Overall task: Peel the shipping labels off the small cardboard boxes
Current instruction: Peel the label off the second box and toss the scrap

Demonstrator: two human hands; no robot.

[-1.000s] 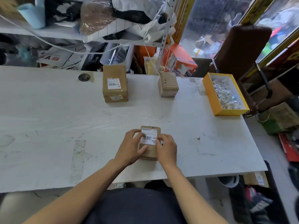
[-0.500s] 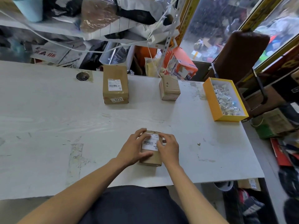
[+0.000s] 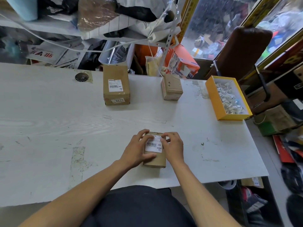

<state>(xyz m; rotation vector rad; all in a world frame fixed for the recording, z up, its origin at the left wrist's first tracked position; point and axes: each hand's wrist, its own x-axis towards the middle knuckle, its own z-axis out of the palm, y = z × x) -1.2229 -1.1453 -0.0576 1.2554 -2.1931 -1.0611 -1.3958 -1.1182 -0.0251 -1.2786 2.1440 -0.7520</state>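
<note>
Here, near the front edge of the white surface (image 3: pixel 49 128), a small cardboard box (image 3: pixel 155 159) sits between both hands. The left hand (image 3: pixel 136 151) grips its left side, thumb laid across the top below the white shipping label (image 3: pixel 153 145). The right hand (image 3: pixel 173 146) holds the right side, its fingertips curled onto the label's upper right corner. Well apart, farther back, stand a bigger labelled box (image 3: pixel 116 86), a smaller plain box (image 3: pixel 172 87) and a yellow tray (image 3: pixel 213 97) of scraps.
</note>
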